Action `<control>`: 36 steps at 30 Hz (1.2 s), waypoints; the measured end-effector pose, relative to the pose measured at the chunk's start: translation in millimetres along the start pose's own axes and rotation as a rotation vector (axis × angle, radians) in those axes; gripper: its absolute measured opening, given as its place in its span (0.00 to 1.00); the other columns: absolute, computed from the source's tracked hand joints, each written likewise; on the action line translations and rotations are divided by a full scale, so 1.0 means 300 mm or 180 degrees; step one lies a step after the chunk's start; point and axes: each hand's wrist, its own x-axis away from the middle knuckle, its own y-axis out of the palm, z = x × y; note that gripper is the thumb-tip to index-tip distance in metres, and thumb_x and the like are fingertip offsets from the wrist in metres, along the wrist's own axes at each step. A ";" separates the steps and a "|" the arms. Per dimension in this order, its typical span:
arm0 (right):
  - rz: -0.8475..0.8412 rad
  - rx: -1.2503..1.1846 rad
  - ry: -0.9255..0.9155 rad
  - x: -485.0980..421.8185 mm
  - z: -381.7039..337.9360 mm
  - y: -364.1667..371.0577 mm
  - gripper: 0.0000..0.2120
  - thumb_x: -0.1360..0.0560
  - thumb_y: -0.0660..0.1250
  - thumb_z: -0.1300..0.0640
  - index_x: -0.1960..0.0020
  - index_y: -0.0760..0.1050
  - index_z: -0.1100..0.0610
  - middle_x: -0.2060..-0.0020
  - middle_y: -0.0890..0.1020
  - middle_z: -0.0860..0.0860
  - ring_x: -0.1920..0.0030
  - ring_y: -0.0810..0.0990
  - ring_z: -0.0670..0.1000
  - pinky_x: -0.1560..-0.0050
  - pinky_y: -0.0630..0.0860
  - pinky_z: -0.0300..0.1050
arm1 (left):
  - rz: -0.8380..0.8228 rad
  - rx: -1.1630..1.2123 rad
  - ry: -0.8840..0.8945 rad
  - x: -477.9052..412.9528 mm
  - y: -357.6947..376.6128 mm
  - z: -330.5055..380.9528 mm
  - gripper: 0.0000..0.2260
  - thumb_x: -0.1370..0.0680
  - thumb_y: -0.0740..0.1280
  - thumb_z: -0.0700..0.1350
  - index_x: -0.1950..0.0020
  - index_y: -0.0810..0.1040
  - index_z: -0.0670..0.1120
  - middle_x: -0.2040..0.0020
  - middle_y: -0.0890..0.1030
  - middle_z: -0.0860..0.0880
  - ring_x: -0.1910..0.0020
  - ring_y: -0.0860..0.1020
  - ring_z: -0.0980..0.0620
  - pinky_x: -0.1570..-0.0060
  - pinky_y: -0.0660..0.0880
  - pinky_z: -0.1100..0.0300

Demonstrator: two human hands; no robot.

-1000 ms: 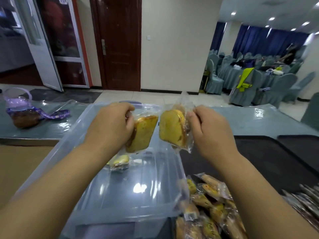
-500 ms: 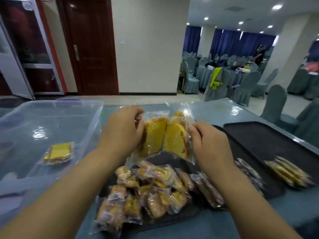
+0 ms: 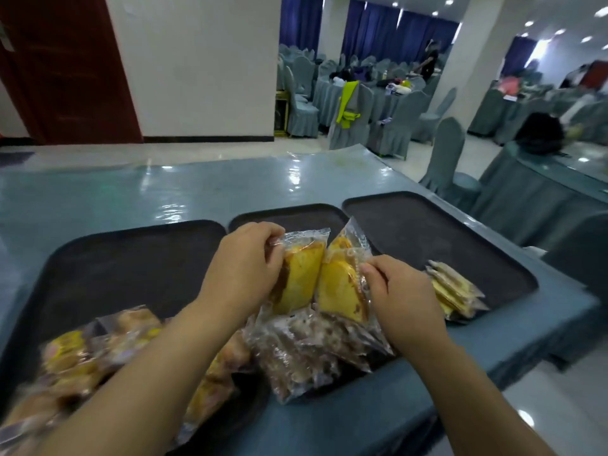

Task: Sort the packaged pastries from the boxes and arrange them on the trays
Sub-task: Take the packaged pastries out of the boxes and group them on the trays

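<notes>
Yellow cake slices in clear wrappers — pinched upright, side by side, one in left hand, one in right hand; hung over middle tray near edge, above brown packets — long axes vertical.

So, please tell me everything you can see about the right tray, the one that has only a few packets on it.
The right tray is dark, almost black, a rounded rectangle with a low raised rim and a matte, plastic-looking surface. It lies flat on the shiny blue table cover, close beside the middle tray, near the table's right edge. Most of it is bare. A small stack of flat pale-yellow packets rests at its near end. Neither hand touches it.
</notes>
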 end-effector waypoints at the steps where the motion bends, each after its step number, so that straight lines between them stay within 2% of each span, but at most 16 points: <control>1: 0.0047 -0.0048 0.0009 -0.029 0.046 -0.002 0.11 0.20 0.60 0.54 0.56 0.78 0.57 0.65 0.79 0.48 0.64 0.76 0.47 0.61 0.75 0.47 | -0.0016 0.0060 0.0001 -0.033 0.043 0.014 0.11 0.23 0.66 0.43 0.41 0.79 0.47 0.48 0.80 0.52 0.52 0.75 0.57 0.50 0.68 0.67; 5: 0.0319 -0.0062 -0.0029 -0.132 0.207 -0.019 0.09 0.22 0.63 0.58 0.58 0.79 0.57 0.67 0.80 0.47 0.66 0.75 0.42 0.66 0.69 0.32 | -0.0077 0.0232 0.0010 -0.161 0.196 0.078 0.11 0.22 0.65 0.43 0.40 0.78 0.47 0.50 0.77 0.56 0.52 0.75 0.59 0.52 0.69 0.70; 7: 0.0423 -0.0114 0.0059 -0.178 0.279 -0.037 0.07 0.22 0.64 0.58 0.58 0.79 0.56 0.67 0.78 0.44 0.66 0.74 0.39 0.66 0.68 0.29 | -0.0139 0.0277 0.0012 -0.217 0.265 0.117 0.11 0.22 0.65 0.43 0.40 0.78 0.48 0.51 0.75 0.58 0.53 0.75 0.60 0.54 0.67 0.75; 9: 0.0526 -0.0194 0.0159 -0.219 0.359 -0.055 0.06 0.22 0.64 0.59 0.55 0.80 0.56 0.66 0.77 0.43 0.65 0.74 0.39 0.64 0.68 0.30 | -0.0220 0.0301 0.0015 -0.265 0.333 0.155 0.11 0.23 0.65 0.43 0.41 0.78 0.48 0.52 0.75 0.59 0.53 0.75 0.61 0.55 0.67 0.76; 12: 0.0642 -0.0279 0.0324 -0.263 0.496 -0.085 0.06 0.22 0.65 0.60 0.55 0.80 0.57 0.66 0.78 0.45 0.64 0.77 0.46 0.63 0.71 0.37 | -0.0342 0.0364 0.0014 -0.320 0.442 0.222 0.11 0.23 0.65 0.43 0.41 0.78 0.49 0.51 0.77 0.58 0.53 0.75 0.61 0.54 0.68 0.75; 15: 0.0738 -0.0328 0.0446 -0.308 0.651 -0.123 0.06 0.22 0.65 0.60 0.56 0.79 0.56 0.66 0.78 0.46 0.65 0.76 0.43 0.64 0.69 0.33 | -0.0471 0.0429 0.0016 -0.359 0.570 0.311 0.11 0.22 0.65 0.43 0.41 0.78 0.49 0.51 0.75 0.59 0.52 0.75 0.60 0.53 0.70 0.72; 19: 0.0728 -0.0472 0.0628 -0.378 0.895 -0.179 0.06 0.22 0.64 0.59 0.56 0.79 0.56 0.66 0.79 0.46 0.64 0.77 0.44 0.64 0.69 0.33 | -0.0481 0.0481 0.0016 -0.412 0.768 0.448 0.11 0.23 0.66 0.43 0.41 0.79 0.48 0.51 0.75 0.59 0.52 0.76 0.60 0.53 0.70 0.74; 23: 0.0590 -0.0475 0.0643 -0.466 1.151 -0.258 0.07 0.22 0.64 0.59 0.55 0.80 0.58 0.67 0.78 0.45 0.64 0.76 0.40 0.63 0.68 0.26 | -0.0437 0.0579 -0.0154 -0.473 0.977 0.600 0.11 0.23 0.65 0.43 0.42 0.78 0.50 0.51 0.76 0.59 0.54 0.75 0.63 0.53 0.71 0.73; 26: 0.0569 -0.0375 0.0634 -0.517 1.322 -0.316 0.06 0.23 0.65 0.60 0.54 0.81 0.60 0.66 0.78 0.46 0.65 0.75 0.41 0.63 0.67 0.24 | -0.0535 0.0678 -0.0201 -0.515 1.137 0.709 0.09 0.22 0.64 0.42 0.45 0.79 0.52 0.53 0.75 0.60 0.54 0.73 0.67 0.54 0.69 0.76; 29: 0.0545 -0.0285 0.0739 -0.552 1.463 -0.362 0.06 0.23 0.65 0.61 0.54 0.81 0.60 0.66 0.76 0.47 0.67 0.73 0.42 0.63 0.67 0.25 | -0.0702 0.0758 -0.0287 -0.552 1.286 0.799 0.09 0.22 0.63 0.41 0.49 0.79 0.54 0.53 0.75 0.58 0.55 0.73 0.66 0.56 0.66 0.80; 31: 0.0458 -0.0232 0.0796 -0.570 1.541 -0.380 0.06 0.23 0.65 0.60 0.53 0.81 0.60 0.66 0.75 0.45 0.66 0.72 0.38 0.63 0.66 0.23 | -0.0744 0.0901 -0.0499 -0.575 1.380 0.838 0.11 0.22 0.63 0.40 0.53 0.79 0.57 0.53 0.77 0.56 0.57 0.76 0.62 0.56 0.71 0.74; 33: 0.0280 -0.0244 0.0937 -0.585 1.607 -0.384 0.08 0.22 0.63 0.57 0.51 0.80 0.58 0.66 0.74 0.42 0.65 0.72 0.37 0.64 0.67 0.23 | -0.0797 0.1060 -0.0812 -0.598 1.470 0.855 0.13 0.22 0.63 0.40 0.55 0.79 0.59 0.53 0.78 0.54 0.61 0.78 0.57 0.58 0.77 0.62; 34: 0.0228 -0.0263 0.0962 -0.590 1.634 -0.381 0.08 0.21 0.63 0.57 0.50 0.80 0.57 0.65 0.74 0.41 0.64 0.72 0.38 0.64 0.67 0.24 | -0.0854 0.1058 -0.0954 -0.606 1.512 0.855 0.13 0.21 0.62 0.41 0.55 0.80 0.58 0.54 0.79 0.52 0.62 0.79 0.54 0.60 0.77 0.60; 36: 0.0215 -0.0262 0.0893 -0.592 1.678 -0.364 0.08 0.22 0.63 0.57 0.50 0.81 0.58 0.63 0.75 0.42 0.63 0.74 0.42 0.65 0.66 0.25 | -0.0995 0.0923 -0.1177 -0.611 1.588 0.840 0.11 0.21 0.61 0.41 0.52 0.81 0.55 0.55 0.80 0.50 0.65 0.79 0.51 0.63 0.75 0.62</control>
